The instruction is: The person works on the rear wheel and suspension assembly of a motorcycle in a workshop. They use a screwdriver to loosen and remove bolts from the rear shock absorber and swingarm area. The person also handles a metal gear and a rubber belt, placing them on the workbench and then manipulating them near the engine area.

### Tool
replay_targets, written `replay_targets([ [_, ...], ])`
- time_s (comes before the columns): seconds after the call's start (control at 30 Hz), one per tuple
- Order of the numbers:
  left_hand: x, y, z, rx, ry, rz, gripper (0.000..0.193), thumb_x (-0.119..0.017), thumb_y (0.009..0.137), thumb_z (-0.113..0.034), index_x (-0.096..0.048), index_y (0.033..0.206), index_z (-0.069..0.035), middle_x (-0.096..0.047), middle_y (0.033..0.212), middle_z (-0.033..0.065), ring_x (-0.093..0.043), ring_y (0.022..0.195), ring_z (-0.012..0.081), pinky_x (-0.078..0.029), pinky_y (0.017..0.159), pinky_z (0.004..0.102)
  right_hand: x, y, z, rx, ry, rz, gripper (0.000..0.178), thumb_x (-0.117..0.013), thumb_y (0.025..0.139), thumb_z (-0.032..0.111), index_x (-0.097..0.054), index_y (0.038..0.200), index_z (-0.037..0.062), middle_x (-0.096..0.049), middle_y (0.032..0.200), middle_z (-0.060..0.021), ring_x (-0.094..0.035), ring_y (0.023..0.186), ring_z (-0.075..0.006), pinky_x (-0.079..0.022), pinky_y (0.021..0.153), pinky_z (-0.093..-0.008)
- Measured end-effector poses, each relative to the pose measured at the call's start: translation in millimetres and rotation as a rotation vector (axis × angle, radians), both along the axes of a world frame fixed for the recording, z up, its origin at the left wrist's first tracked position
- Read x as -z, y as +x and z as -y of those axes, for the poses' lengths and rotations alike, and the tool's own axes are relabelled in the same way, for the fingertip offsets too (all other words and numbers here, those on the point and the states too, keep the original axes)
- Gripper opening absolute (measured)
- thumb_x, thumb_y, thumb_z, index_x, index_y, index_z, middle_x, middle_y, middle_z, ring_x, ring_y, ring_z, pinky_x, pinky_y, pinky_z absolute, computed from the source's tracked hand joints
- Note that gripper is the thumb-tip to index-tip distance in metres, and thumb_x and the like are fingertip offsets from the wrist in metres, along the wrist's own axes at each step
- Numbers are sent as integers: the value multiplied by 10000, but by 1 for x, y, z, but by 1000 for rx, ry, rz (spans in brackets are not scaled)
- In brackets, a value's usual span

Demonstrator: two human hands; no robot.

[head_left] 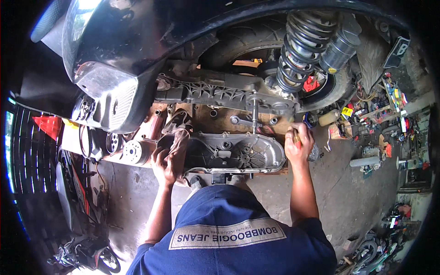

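A blue shirt (220,250) with a pale printed patch is nearest. Beyond it, a grey cover (263,158) lies hollow side up at the near edge of the wooden tabletop (201,120), between the two hands. At its left end, the left hand (164,166) has its fingers bent against a brownish cloth (182,137); whether they grip it, I cannot tell. At its right end, the right hand (299,141) has its fingers curled closed around a small yellowish thing (297,137), mostly hidden. Left of the cloth is a silvery drum (134,151). On the far side are an engine case (215,95), a shaft (255,112) and, farther right, a black spring (293,62).
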State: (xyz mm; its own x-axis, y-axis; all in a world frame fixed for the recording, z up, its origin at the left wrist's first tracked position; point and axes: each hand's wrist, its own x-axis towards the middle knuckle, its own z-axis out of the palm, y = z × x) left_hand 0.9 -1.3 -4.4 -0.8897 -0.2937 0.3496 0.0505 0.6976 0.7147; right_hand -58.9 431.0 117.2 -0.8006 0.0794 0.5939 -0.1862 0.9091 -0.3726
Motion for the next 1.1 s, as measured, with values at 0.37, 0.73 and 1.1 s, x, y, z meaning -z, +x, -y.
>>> replay_targets([
  [0.37,3,1,0,-16,26,-1,304,-659,901,-299,-681,1034,-27,-583,1196,211,-552,1145,385,-431,974,470,-8,-2,12,74,-124,-178,136,-613,839,136,-613,969,98,-674,909,-179,-659,839,-392,-504,739,-492],
  [0.73,4,2,-1,-9,27,-21,352,-643,905,-347,-672,1046,-25,-582,1212,222,-549,1154,402,-424,991,485,42,-1,54,58,-457,-92,97,-595,868,53,-598,964,63,-673,825,-125,-678,757,-275,-533,709,-384],
  [1.1,-53,2,-29,50,-401,-80,499,-728,718,-167,-583,1176,-31,-533,1269,196,-426,1274,428,-325,1100,546,63,7,97,-118,-543,-21,169,-665,939,92,-580,1074,38,-636,896,-69,-637,780,-135,-516,675,-286],
])
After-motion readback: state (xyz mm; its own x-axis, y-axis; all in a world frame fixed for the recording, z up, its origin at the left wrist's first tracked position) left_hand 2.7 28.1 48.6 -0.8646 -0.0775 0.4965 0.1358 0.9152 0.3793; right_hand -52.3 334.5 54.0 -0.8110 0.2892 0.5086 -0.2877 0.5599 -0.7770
